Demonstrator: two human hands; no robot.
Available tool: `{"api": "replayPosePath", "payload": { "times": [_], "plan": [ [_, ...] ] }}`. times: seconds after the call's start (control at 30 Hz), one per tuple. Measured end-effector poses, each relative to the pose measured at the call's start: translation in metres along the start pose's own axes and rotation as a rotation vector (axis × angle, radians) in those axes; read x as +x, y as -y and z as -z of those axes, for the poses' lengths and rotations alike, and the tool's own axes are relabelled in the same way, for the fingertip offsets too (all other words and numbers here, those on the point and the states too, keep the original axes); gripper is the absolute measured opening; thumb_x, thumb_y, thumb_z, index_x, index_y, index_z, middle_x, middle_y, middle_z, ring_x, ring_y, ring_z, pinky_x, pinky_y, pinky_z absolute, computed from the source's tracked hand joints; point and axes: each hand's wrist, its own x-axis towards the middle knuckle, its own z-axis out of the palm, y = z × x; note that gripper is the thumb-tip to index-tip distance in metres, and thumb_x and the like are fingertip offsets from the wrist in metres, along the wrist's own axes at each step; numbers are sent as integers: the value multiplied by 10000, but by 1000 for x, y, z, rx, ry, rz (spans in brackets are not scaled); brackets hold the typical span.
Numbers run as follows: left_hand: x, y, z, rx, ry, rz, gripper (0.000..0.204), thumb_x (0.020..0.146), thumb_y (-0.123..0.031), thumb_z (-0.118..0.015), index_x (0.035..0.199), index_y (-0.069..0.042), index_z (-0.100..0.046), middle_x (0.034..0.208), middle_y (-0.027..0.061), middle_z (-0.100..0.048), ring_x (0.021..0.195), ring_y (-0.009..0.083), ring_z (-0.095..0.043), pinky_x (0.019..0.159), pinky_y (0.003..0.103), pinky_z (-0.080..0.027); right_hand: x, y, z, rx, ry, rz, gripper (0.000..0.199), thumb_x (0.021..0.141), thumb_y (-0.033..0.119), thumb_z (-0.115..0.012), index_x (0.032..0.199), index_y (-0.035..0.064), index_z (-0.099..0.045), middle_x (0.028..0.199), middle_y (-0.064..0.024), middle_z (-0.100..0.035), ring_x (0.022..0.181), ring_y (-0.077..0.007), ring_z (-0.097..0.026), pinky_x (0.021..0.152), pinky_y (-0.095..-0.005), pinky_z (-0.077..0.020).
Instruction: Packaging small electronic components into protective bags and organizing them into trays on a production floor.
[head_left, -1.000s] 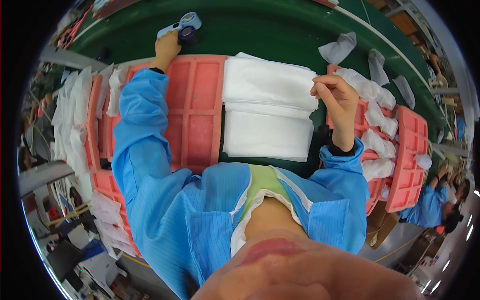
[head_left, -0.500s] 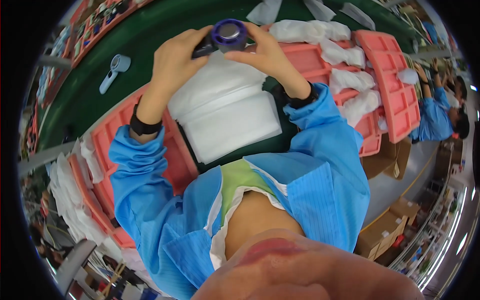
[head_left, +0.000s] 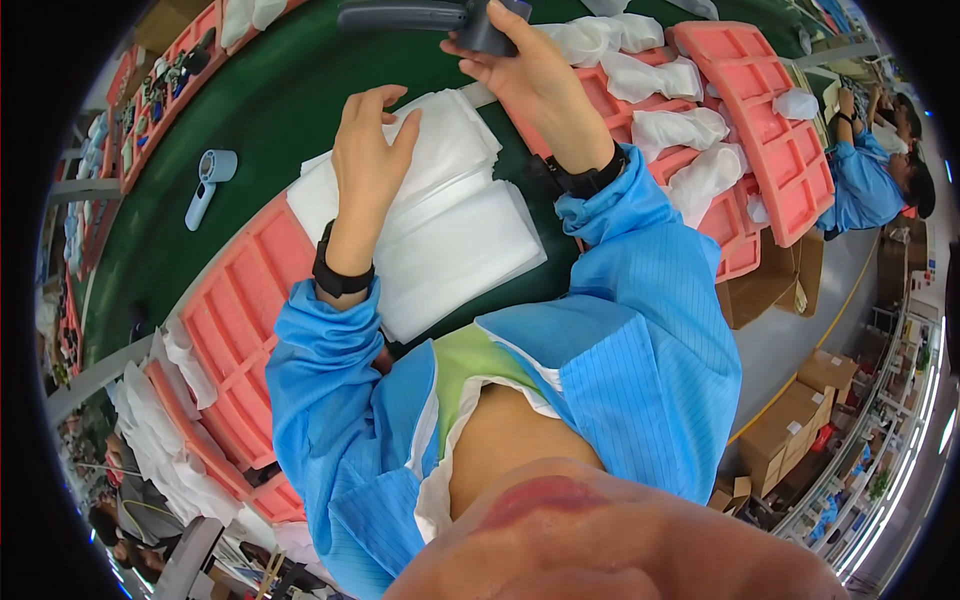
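Observation:
Near the top edge, my right hand (head_left: 535, 85) grips the round head of a dark handheld fan (head_left: 415, 16), whose handle points left. The top of the fan's head runs up to the picture's edge. My left hand (head_left: 372, 150) is empty, fingers apart, over the stack of white soft packing bags (head_left: 455, 240). These bags lie in two overlapping piles in front of me. A light-blue device of similar shape, with a round head and a straight handle (head_left: 197, 205), rests on the green work surface (head_left: 290, 110) to the left.
Pink compartment trays (head_left: 245, 315) stand to my left. More pink trays (head_left: 755, 130) on the right carry several white-wrapped items (head_left: 680, 130). Cardboard boxes (head_left: 790, 435) are on the floor at right. Co-workers in blue (head_left: 865, 185) sit at the far right.
My left hand has let go of the dark fan and come back over the bags. My right hand has carried the fan up and away, turning its handle leftward.

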Motion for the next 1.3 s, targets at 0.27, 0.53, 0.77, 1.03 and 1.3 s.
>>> {"api": "replayPosePath", "payload": {
  "times": [0.27,0.53,0.77,1.03,1.3],
  "plan": [
    [-3,-47,1,-605,-191,70,507,769,-269,-778,1143,5,-573,1010,87,-587,828,174,-607,636,265,-464,3,-49,16,-29,227,-73,488,867,317,-664,1222,17,-516,1137,-107,-590,1062,-197,-559,926,-322,-440],
    [-10,-35,6,-563,-190,-54,434,780,-206,-771,1122,2,-602,1023,94,-614,851,168,-586,694,264,-478,-14,-47,6,-323,374,81,482,884,297,-630,1245,4,-505,1134,-106,-578,1044,-203,-549,949,-337,-423],
    [-5,-36,23,-747,-173,-80,351,823,-94,-707,1145,-3,-599,1073,98,-626,909,180,-609,772,290,-491,-20,-35,8,-312,433,77,503,872,285,-636,1243,-22,-492,1127,-109,-577,1029,-198,-554,918,-332,-450],
    [-6,-1,13,-78,-62,56,203,807,-120,-697,996,-60,-653,959,99,-646,849,222,-630,700,322,-503,-16,-13,11,-342,232,326,559,793,226,-728,1240,-9,-488,1122,-98,-580,994,-199,-574,862,-326,-486],
    [-17,-8,-26,321,54,-10,206,747,-244,-743,824,-85,-638,788,85,-585,753,267,-608,607,363,-490,-18,3,0,-645,84,327,430,816,152,-724,1163,6,-517,988,-48,-568,863,-104,-523,739,-228,-449]
  ]
}}
